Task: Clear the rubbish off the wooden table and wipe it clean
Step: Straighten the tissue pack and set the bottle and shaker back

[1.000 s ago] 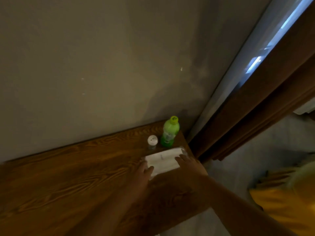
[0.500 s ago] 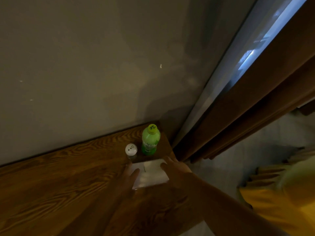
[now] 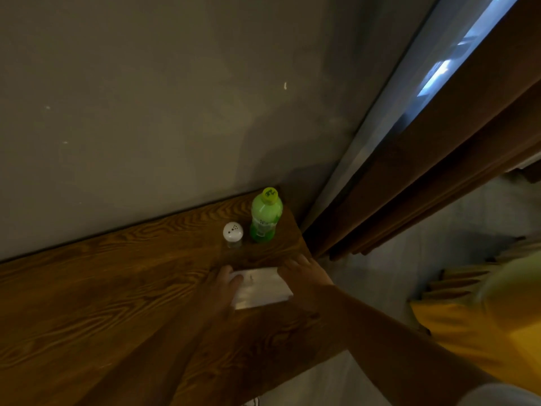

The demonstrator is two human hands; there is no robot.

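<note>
— Cloth position?
— White folded cloth (image 3: 262, 287) lies flat near the wooden table's (image 3: 102, 288) right end. Left hand (image 3: 222, 284) and right hand (image 3: 304, 273) press its sides, fingers spread.
— Obscured?
— Cloth edges under both hands; dim, blurred. Green bottle (image 3: 265, 218) and white shaker (image 3: 233, 233) stand in the far right corner.

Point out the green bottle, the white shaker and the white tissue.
green bottle (image 3: 265, 218), head view, on its green body.
white shaker (image 3: 233, 231), head view, on its domed cap.
white tissue (image 3: 262, 287), head view, on its bare middle between the hands.
</note>
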